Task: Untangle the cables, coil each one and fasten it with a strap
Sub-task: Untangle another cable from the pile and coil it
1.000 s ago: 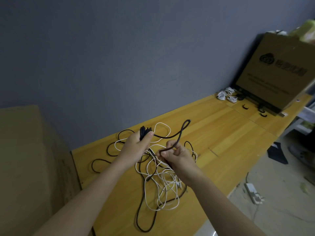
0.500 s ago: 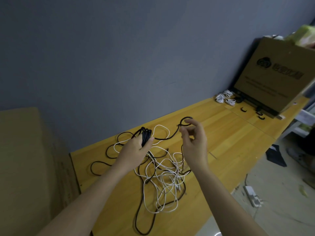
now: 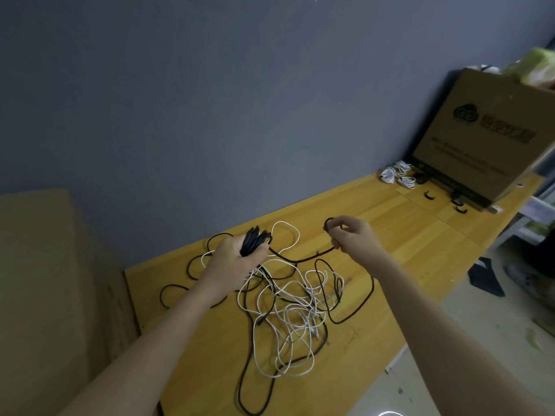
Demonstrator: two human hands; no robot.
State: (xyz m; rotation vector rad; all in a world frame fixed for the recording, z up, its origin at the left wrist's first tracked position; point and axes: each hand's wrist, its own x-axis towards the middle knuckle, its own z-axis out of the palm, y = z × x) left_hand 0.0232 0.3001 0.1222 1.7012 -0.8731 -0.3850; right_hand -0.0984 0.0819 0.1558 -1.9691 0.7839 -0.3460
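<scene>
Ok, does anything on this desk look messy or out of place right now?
Yes: a tangle of black and white cables sprawls over the near end of the wooden desk, loops crossing each other. The left hand grips a partly coiled black bundle; the right hand pinches its loose run.

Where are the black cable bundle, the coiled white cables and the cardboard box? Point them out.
black cable bundle (image 3: 253, 240): head view, on the folded loops above the left hand.
coiled white cables (image 3: 389, 175): head view, on the leftmost coil.
cardboard box (image 3: 492, 139): head view, on its printed face.
</scene>
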